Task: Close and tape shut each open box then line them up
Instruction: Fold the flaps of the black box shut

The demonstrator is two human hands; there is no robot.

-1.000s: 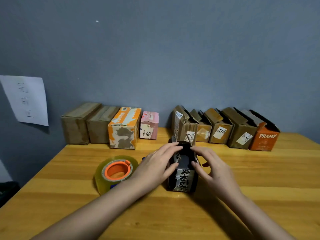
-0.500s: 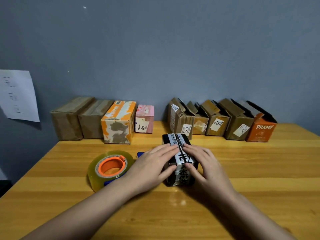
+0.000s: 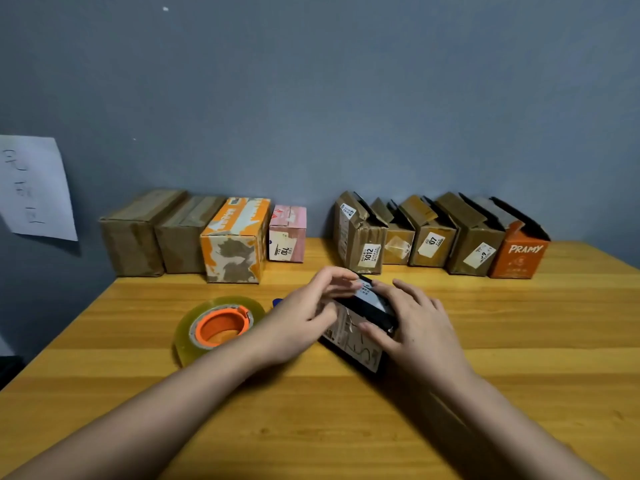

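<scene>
A small black and silver box (image 3: 358,332) lies on the wooden table (image 3: 519,341), turned at an angle with its flaps down. My left hand (image 3: 304,317) grips its left side, fingers curled over the top edge. My right hand (image 3: 412,323) lies over its top and right side, thumb against the front face. A big roll of clear tape (image 3: 218,327) with an orange core sits just left of my left hand. Closed boxes stand at the back left, among them an orange and white box (image 3: 235,244) and a pink box (image 3: 287,233).
Several open brown boxes (image 3: 363,237) and an orange PRAMY box (image 3: 519,251) stand in a row at the back right against the grey wall. A white paper sheet (image 3: 34,188) hangs on the wall at left. A small blue object (image 3: 277,301) peeks out behind my left hand.
The box's flaps were open a second ago; both hands pressed them down. Since then the hands have turned the box so it lies at an angle.
</scene>
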